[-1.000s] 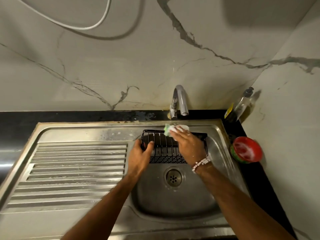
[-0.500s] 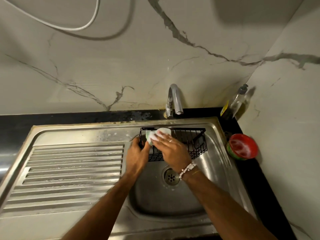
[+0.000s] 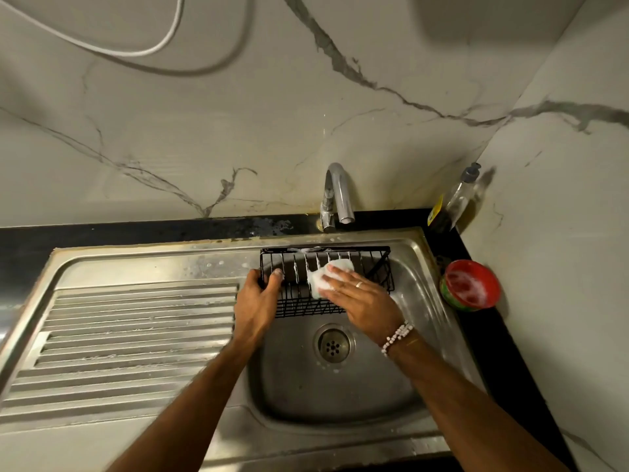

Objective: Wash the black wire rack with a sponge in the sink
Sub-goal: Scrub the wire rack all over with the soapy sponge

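The black wire rack (image 3: 372,267) stands tilted in the steel sink (image 3: 340,390), against the basin's far wall. My left hand (image 3: 257,303) grips the rack's left end, thumb hooked over the wires. A foamy white-green sponge (image 3: 328,275) lies on the rack's inner wires near its middle. My right hand (image 3: 362,296) holds the sponge there, fingers stretched over its top and thumb hidden beneath. White suds cling to several wires and to the rack's back rim.
A chrome faucet (image 3: 336,195) arches over the basin's back edge; no water runs. A soap bottle (image 3: 457,197) stands in the right corner, a red bowl (image 3: 471,284) with suds on the black counter. The ribbed drainboard (image 3: 136,335) lies left, the drain (image 3: 333,344) below the rack.
My right hand slid the sponge from the rack's back rim to its left end, then back down onto the inner wires near the middle. My left hand kept its grip.
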